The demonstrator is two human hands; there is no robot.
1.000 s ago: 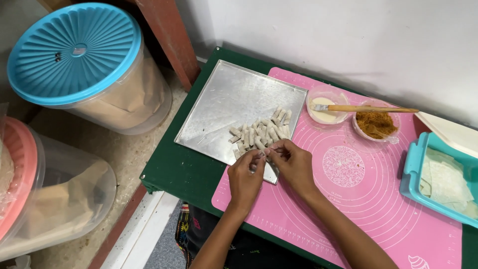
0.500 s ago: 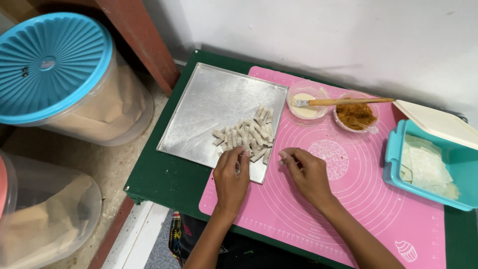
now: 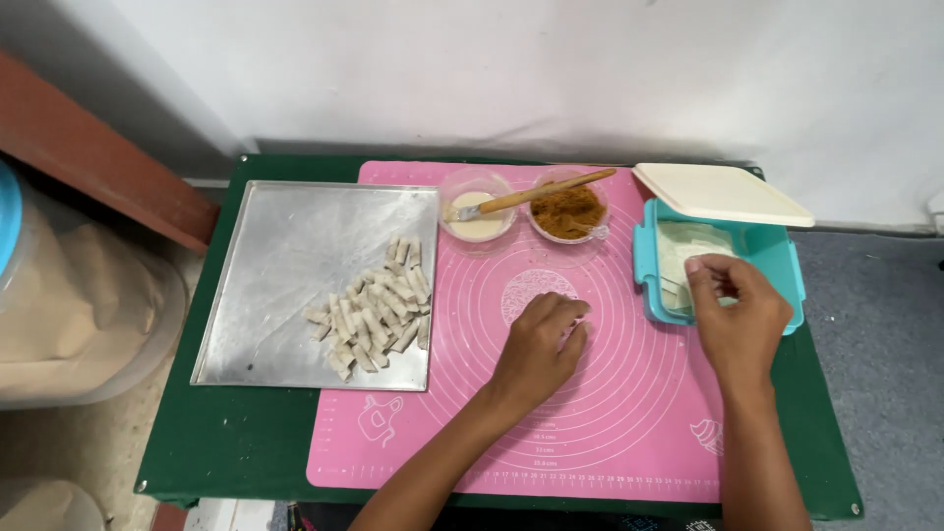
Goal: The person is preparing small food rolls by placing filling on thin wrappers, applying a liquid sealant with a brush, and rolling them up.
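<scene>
My left hand [image 3: 539, 349] rests with curled fingers on the pink silicone mat [image 3: 610, 413], near its printed circles, holding nothing that I can see. My right hand [image 3: 739, 313] reaches over the teal box [image 3: 789, 258], fingertips pinching at the pale wrapper sheets [image 3: 678, 248] inside it. The box's cream lid [image 3: 721, 193] lies askew across its far edge. On the steel tray [image 3: 285, 265] to the left lies a pile of several small rolled pastries [image 3: 374, 310].
Two clear bowls stand at the mat's far edge: one with pale paste [image 3: 476, 221] and a wooden-handled brush [image 3: 536, 194], one with brown filling [image 3: 568, 209]. A green table [image 3: 226, 433] carries everything. A large plastic tub [image 3: 69, 305] stands on the floor at left.
Both hands left the tray's rolls. My right hand moved right to the teal box; my left hand shifted onto the mat's middle. The camera swung right.
</scene>
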